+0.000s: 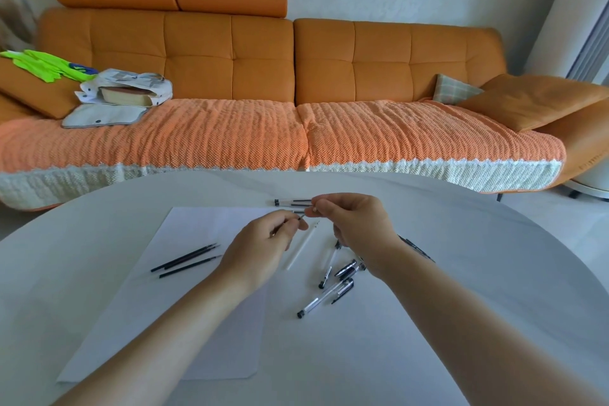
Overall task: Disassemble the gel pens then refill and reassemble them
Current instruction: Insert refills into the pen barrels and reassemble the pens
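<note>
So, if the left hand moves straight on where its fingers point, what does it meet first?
Probably the right hand, at its fingertips, just ahead of the left hand and the thin dark part it pinches. Depth is unclear.

Home living room, orange sofa [263, 69] (cushions [540, 99], knitted throw [197, 135]), white table [461, 273]

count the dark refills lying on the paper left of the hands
3 dark refills, all on the paper sheet left of the left hand: two side by side, a third just nearer the person. More may be hidden under the hands.
</note>
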Tool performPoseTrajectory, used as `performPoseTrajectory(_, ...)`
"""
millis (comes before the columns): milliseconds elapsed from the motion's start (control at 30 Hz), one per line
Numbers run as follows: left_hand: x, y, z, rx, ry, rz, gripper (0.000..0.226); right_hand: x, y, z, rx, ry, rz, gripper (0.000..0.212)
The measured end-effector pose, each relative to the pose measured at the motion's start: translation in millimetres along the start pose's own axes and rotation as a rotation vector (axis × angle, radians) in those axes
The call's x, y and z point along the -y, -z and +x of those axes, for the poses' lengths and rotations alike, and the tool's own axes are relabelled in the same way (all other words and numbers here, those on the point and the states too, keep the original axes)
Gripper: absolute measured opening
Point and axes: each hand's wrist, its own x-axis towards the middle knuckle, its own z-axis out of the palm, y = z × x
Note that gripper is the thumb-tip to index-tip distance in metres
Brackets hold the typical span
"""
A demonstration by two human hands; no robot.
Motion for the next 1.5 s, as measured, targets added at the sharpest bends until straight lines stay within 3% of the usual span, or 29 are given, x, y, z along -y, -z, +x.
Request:
performPoseTrajectory(267, -3.4, -4.1, -1.3, 0.029, -0.023, 0.016, 0.023, -5.4, -1.4, -4.3, 0.051, -0.025, 0.088, 0.01)
performPoseTrajectory(567, -8.9, 1.6, -2.9, 0.112, 0.05, -0.023, 0.025, -3.9, 3.9, -4.8, 0.085, 0.015, -0.039, 0.01)
performPoseTrajectory(800, -14.7, 7.0, -9.7, 0.086, -0.039, 0.078, 0.019, -4.4, 7.3, -5.5, 0.12, -0.054, -0.085, 0.015)
performPoseTrajectory(967, -22.8, 5.8, -11.1, 0.07, 0.032, -0.079, 0.011, -3.5, 6.5, -5.8, 0.138, -0.046, 0.046, 0.01)
performPoseTrajectory(1133, -34.0, 4.1, -13.0, 0.131, 0.14, -0.271, 0.01, -0.2, 8.9, -4.0, 0.154, -0.104, 0.072, 0.031)
performPoseTrajectory(1267, -38.5, 2.2, -14.1, 0.165, 0.189, -0.359, 0.013, -0.4, 12.9, -2.4, 0.238, -0.083, 0.173, 0.035)
performPoseTrajectory(1400, -41.3, 0.6, -13.4, 0.173, 0.177, -0.338, 0.013, 2.1, 20.1, 0.2, 0.279, -0.09, 0.134, 0.018)
performPoseTrajectory(1500, -43.6, -0.2, -12.7, 0.169, 0.155, -0.309, 0.013, 2.4, 23.6, 1.4, 0.292, -0.096, 0.081, 0.029)
